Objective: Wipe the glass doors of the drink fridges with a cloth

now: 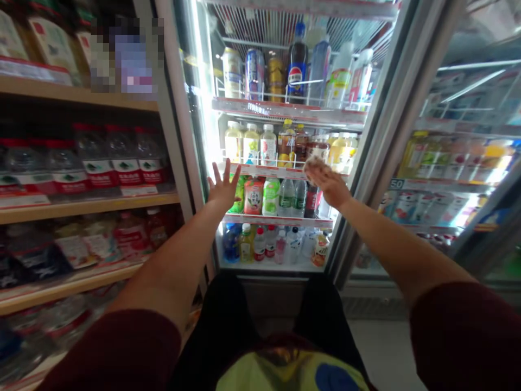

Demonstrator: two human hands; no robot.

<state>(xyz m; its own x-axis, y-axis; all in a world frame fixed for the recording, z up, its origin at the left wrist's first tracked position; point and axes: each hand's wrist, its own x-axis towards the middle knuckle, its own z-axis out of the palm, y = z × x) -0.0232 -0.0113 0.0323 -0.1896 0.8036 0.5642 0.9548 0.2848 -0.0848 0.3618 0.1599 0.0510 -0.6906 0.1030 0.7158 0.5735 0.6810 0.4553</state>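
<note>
Pixelated patch (126, 54) masks the upper shelf (61, 91) — white thing (315, 159) at right hand (328, 184) blurred.

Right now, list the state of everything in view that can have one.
left hand, open, fingers spread, at the shelf rail.
right hand, grip shut on white cloth.
white cloth, crumpled, against the shelf rail.
fridge, door open, inside lit.
Pepsi bottle, upright, capped.

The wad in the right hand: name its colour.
White wad in the right hand; head view.
</note>
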